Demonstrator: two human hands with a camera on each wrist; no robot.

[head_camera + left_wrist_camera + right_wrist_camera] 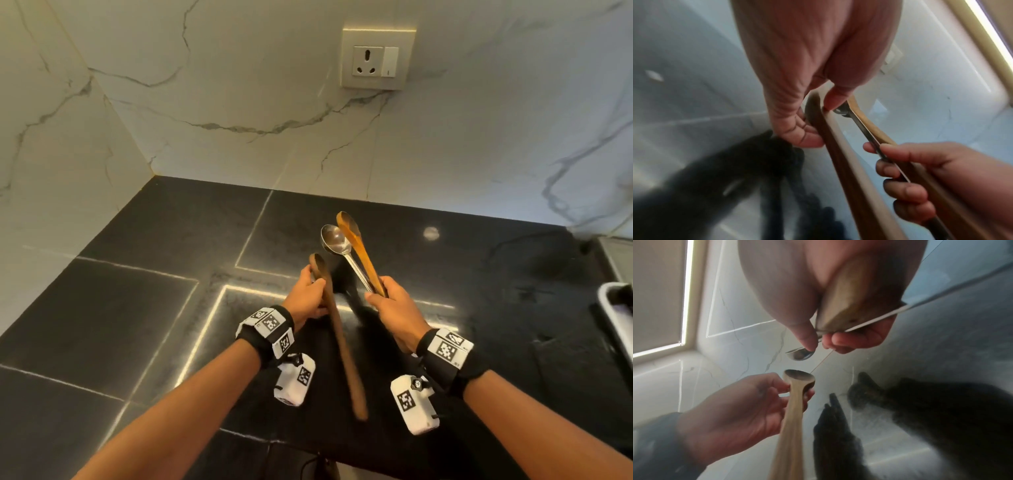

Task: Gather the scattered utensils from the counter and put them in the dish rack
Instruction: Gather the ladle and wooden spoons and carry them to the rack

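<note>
Across the near half of the scene runs the black counter [144,308], w/ marbled wall behind and a socket plate [376,58] far up on it. At far right edge a white-rimmed thing [613,308], prob. the dish rack, only partly in frame, so can't be sure. No loose utensils visible on the counter.

Both hands are up over the counter, close together but not touching. Left hand [306,296] pinches a dark wooden spoon [337,329] near its bowl, handle angled back toward the body. Right hand [394,310] is wrapped round two handles at once: a steel spoon [334,240] and a lighter wooden spoon [352,240], bowls pointing away.

Step in hand, by my read: gathering is about done, 3 pcs held. Next calls for either passing the dark spoon into the right-hand bundle or carrying all rightward to the rack, keeping handles aligned so nothing slips.
</note>
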